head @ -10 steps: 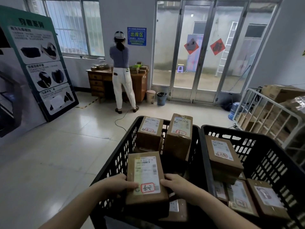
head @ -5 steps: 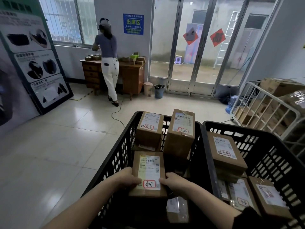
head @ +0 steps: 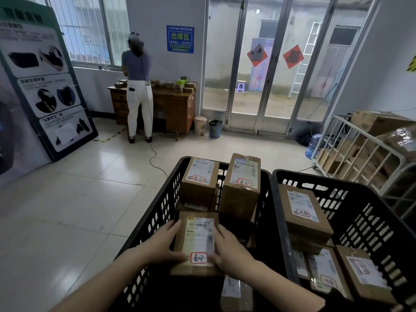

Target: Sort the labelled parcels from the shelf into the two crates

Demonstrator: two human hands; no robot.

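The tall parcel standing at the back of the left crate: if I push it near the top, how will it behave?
The tall parcel stands on end, so it would probably tip rather than slide. Its cardboard looks stiff. The glossy tape may be slightly slippery.

Plenty hidden in and around the crates

The left crate (head: 157,212) and right crate (head: 369,212) both run off the bottom edge. Parcels beneath the held parcel (head: 198,242) are mostly covered, a lower one (head: 234,291) barely showing. Label print is too small to read. The right-hand stack's lowest boxes (head: 304,245) are buried.
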